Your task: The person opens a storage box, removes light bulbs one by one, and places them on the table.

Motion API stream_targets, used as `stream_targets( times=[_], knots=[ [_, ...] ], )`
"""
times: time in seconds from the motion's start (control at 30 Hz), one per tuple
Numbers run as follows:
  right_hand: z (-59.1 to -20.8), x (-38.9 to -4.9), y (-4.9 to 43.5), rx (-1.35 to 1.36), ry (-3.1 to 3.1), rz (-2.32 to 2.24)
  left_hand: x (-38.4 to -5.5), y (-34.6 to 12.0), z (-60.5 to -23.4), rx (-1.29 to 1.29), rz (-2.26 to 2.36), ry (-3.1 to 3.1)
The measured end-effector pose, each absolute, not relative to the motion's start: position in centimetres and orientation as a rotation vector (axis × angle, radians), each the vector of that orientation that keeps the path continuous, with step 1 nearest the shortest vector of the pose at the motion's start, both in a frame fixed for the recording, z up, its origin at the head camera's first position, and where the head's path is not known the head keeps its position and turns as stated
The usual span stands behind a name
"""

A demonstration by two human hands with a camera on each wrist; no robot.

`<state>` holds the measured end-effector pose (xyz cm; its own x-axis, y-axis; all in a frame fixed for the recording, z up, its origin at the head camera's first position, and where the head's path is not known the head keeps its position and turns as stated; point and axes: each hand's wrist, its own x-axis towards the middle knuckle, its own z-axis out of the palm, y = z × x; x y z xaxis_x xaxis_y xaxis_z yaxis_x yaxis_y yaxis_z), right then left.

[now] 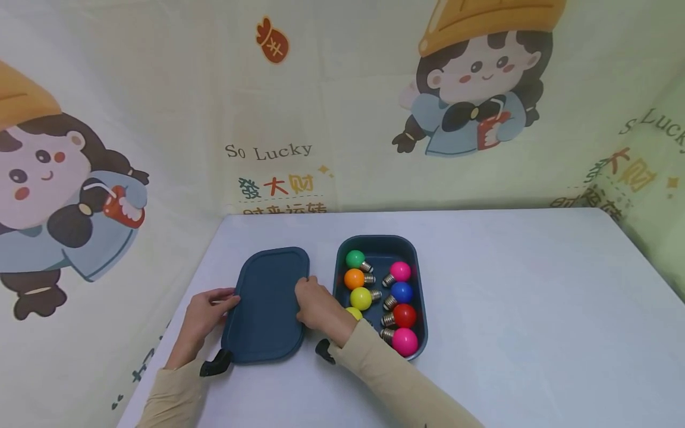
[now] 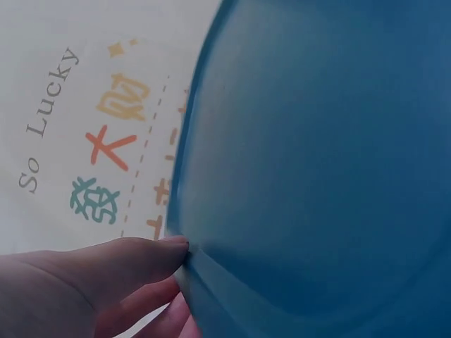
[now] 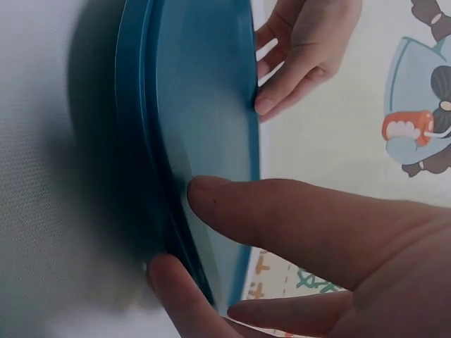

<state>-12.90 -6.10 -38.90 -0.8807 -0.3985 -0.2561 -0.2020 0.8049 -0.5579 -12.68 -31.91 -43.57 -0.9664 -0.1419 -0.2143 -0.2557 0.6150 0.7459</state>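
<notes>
Both hands hold a dark blue, rounded rectangular lid (image 1: pixel 267 303) over the left part of the table. My left hand (image 1: pixel 202 315) pinches its left edge, thumb on top, as the left wrist view also shows. On the opposite edge, my right hand (image 1: pixel 321 306) grips the lid between thumb and fingers. In the right wrist view a shadow lies beneath the lid's rim (image 3: pixel 134 105). Just to the right stands a dark blue box (image 1: pixel 381 260) holding several coloured bulbs, among them a green bulb (image 1: pixel 355 258) and a red bulb (image 1: pixel 404 315). My right forearm hides the box's lower left corner.
The white table (image 1: pixel 514 309) extends to the right of the box. Behind it hangs a printed cloth (image 1: pixel 364 119) with cartoon figures, and the cloth also runs along both sides. A black strap piece (image 1: pixel 216 363) shows at the left wrist.
</notes>
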Motion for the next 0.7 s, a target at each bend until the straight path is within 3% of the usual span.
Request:
stream_targets(
  times=[0.7],
  knots=[
    [-38.0,-12.3,-5.2,-0.552,2.705,-0.777,-11.9,-31.6,-43.2,-0.379,1.217,2.831]
  ],
)
